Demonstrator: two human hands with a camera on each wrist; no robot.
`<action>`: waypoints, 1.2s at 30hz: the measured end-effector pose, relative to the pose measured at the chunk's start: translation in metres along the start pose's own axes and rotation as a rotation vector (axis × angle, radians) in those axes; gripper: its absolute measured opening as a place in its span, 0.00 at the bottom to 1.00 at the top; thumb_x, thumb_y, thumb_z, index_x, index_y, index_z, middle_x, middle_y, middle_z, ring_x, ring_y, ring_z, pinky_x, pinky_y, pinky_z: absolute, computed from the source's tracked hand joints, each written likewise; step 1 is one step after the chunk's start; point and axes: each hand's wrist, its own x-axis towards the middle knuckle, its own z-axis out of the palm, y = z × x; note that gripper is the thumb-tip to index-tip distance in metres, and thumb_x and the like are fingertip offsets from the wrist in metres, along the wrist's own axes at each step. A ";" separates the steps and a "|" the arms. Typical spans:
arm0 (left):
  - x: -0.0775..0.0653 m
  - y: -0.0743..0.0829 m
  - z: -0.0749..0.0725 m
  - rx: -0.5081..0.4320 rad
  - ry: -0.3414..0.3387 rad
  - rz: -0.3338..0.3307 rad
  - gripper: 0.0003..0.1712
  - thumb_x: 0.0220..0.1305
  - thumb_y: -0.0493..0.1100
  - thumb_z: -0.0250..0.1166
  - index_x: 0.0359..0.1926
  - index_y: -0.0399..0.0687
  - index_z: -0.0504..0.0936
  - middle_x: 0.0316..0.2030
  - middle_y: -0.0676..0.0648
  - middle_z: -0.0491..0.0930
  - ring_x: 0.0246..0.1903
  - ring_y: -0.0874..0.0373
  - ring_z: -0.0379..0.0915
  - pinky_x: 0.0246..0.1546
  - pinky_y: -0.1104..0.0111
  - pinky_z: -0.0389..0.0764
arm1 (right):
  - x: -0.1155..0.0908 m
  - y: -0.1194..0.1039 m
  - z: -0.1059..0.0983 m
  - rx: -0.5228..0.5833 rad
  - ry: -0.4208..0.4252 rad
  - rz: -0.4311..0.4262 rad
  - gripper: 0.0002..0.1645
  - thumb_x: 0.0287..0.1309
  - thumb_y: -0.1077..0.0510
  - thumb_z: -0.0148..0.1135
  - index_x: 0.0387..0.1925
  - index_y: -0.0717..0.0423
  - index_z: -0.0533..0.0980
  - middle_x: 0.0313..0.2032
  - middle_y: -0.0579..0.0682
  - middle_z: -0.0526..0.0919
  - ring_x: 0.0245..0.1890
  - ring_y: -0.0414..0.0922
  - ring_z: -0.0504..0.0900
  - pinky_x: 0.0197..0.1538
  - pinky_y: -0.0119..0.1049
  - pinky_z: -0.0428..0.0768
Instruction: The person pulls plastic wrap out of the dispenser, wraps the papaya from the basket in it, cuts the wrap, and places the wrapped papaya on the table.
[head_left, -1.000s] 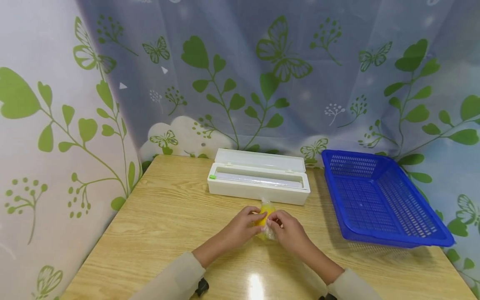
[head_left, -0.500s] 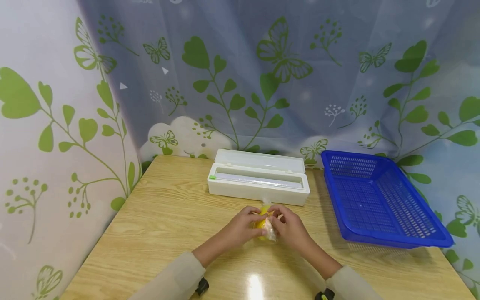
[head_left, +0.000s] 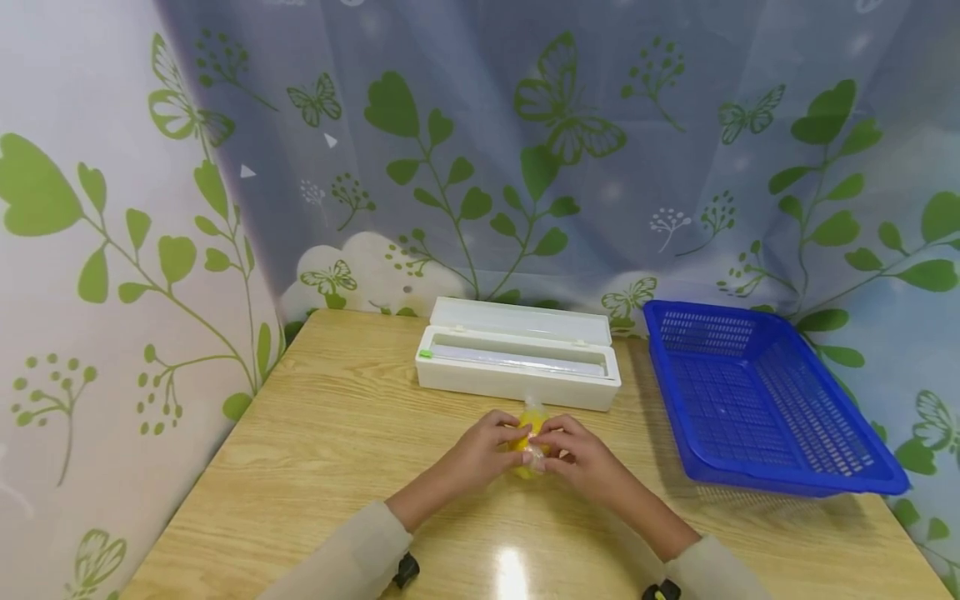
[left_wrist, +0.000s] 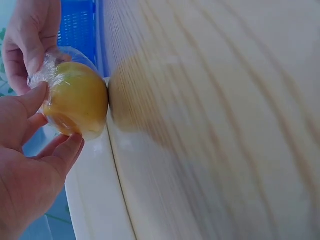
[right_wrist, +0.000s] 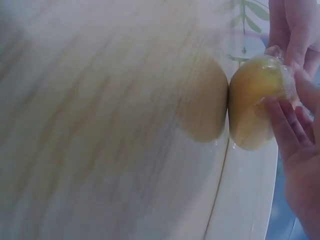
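A round yellow fruit wrapped in clear cling film rests on the table between both hands. My left hand grips it from the left, fingertips on its side and thumb on the bunched film. From the right, my right hand pinches the gathered film on top, its fingers against the fruit. In the right wrist view, the fruit touches the table, and its underside is hidden. A loose end of film sticks out on the far side. The exact kind of fruit cannot be told.
Behind the hands stands a white cling film dispenser box, lid raised, a roll and a green slider inside. To the right sits a blue plastic basket near the wooden table's edge. A patterned curtain hangs behind.
My right hand's fingers and thumb have shifted over the fruit, and the film that stuck out on the near right side now lies pressed against it. The left hand has barely moved.
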 end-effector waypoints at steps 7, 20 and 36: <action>0.000 0.000 -0.001 -0.020 -0.014 0.025 0.29 0.70 0.53 0.64 0.68 0.48 0.75 0.66 0.44 0.69 0.62 0.48 0.70 0.48 0.68 0.81 | 0.004 0.006 0.007 -0.012 0.142 -0.207 0.07 0.58 0.71 0.68 0.37 0.60 0.86 0.43 0.54 0.78 0.30 0.38 0.80 0.29 0.28 0.82; 0.004 -0.003 -0.012 0.003 -0.093 0.050 0.33 0.65 0.50 0.69 0.68 0.48 0.73 0.64 0.44 0.71 0.62 0.49 0.70 0.56 0.65 0.80 | 0.000 0.004 -0.007 0.003 -0.042 0.014 0.18 0.61 0.61 0.68 0.53 0.59 0.83 0.54 0.51 0.76 0.44 0.39 0.78 0.42 0.33 0.83; 0.007 -0.008 -0.010 -0.107 -0.020 0.062 0.29 0.63 0.49 0.71 0.63 0.45 0.79 0.51 0.51 0.78 0.47 0.59 0.74 0.41 0.73 0.80 | 0.011 0.016 0.002 -0.095 0.132 -0.384 0.13 0.49 0.75 0.71 0.38 0.64 0.87 0.43 0.56 0.81 0.40 0.49 0.82 0.40 0.26 0.82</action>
